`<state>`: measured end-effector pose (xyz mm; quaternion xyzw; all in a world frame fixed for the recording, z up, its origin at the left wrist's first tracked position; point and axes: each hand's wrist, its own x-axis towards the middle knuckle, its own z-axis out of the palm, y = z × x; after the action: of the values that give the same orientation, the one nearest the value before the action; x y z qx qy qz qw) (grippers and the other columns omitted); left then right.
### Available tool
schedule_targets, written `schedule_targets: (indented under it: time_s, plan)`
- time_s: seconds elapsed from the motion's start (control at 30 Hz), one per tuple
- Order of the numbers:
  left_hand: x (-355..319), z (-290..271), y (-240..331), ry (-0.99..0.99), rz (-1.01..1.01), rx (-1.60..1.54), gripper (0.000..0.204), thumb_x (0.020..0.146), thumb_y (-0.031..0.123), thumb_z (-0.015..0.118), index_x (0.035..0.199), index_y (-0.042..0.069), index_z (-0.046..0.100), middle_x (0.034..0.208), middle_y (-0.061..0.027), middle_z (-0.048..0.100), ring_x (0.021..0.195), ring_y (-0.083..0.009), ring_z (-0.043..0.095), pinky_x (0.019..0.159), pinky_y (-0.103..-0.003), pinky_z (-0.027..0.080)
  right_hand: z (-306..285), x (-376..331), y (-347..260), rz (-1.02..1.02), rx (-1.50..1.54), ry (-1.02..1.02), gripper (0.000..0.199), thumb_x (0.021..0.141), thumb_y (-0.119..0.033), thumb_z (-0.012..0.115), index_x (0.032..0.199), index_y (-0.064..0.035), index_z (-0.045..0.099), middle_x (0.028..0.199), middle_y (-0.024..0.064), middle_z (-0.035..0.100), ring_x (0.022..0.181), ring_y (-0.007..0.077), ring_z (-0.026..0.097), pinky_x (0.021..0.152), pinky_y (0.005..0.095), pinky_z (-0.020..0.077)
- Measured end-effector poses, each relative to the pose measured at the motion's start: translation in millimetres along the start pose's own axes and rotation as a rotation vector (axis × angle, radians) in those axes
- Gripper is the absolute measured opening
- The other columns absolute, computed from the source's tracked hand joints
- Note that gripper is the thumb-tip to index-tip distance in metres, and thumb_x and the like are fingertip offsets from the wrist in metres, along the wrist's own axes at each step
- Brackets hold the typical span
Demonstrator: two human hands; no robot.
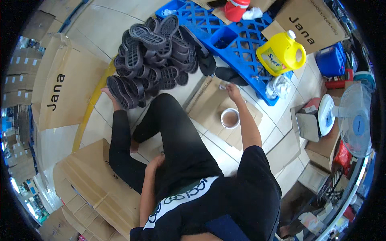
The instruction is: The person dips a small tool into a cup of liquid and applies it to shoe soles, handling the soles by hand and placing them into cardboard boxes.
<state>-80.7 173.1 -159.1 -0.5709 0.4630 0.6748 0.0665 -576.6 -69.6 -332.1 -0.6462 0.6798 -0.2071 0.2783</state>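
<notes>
My right hand [233, 92] reaches over a flattened cardboard sheet [205, 105] on the floor, its fingers closed. A small whitish thing [222, 86] shows at its fingertips, too small to name. Just below that hand, a white tub [230, 119] of brown liquid stands on the cardboard. My left hand [157, 161] rests against my thigh, its fingers mostly hidden. Ahead lies a heap of dark brown shoe soles [146, 37] with gridded faces. Between the heap and my right hand are black pieces [229, 75], perhaps soles too, by the pallet's edge.
A blue plastic pallet [241, 44] carries a yellow jug [280, 54], a red container [235, 11] and a clear bag [279, 87]. At right stand a fan [356, 120] and a blue container [331, 61]. Cardboard boxes [64, 82] stand at left, with another [96, 180] beside my leg.
</notes>
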Motion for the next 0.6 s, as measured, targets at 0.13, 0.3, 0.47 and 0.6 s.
schedule_targets:
  time_s: [0.13,0.3,0.47,0.6]
  plan:
    - [11.8,6.5,-13.3,0.096,-0.192,0.341,0.051,0.096,0.037,0.029,0.124,0.001,0.053,0.127,-0.019,0.054,0.118,-0.0366,0.05,0.098,-0.042,0.038,-28.2,-44.7,-29.0,-0.091,0.141,0.247,0.016,0.091,-0.012,0.054,0.101,-0.0013,0.059,0.094,0.0178,0.061,0.091,0.0309,0.06,0.084,0.0351,0.0463]
    - [23.7,1.0,-37.6,0.083,-0.239,0.264,0.049,0.096,0.037,0.032,0.124,0.004,0.055,0.127,-0.0184,0.055,0.118,-0.0369,0.051,0.096,-0.041,0.04,-74.1,-131.8,-74.8,0.246,0.354,0.191,0.03,0.098,-0.022,0.046,0.115,0.001,0.055,0.113,0.0125,0.06,0.103,0.0178,0.059,0.085,0.0319,0.0489]
    - [53.6,1.6,-103.8,0.132,0.08,0.266,0.045,0.094,0.035,0.038,0.121,0.004,0.057,0.121,-0.02,0.058,0.112,-0.0379,0.054,0.092,-0.042,0.043,-58.5,-205.2,-116.6,0.461,0.981,0.414,0.029,0.099,-0.025,0.044,0.111,-0.0004,0.054,0.113,0.0125,0.061,0.098,0.0217,0.061,0.081,0.0334,0.0501]
    - [-15.8,-10.6,-19.5,0.333,-0.044,0.424,0.038,0.091,0.034,0.046,0.108,0.003,0.061,0.108,-0.0205,0.062,0.103,-0.039,0.057,0.086,-0.045,0.045,-17.0,-232.9,-103.4,0.583,1.135,0.432,0.033,0.098,-0.026,0.045,0.115,0.0016,0.052,0.117,0.0151,0.06,0.1,0.0252,0.06,0.082,0.0364,0.0511]
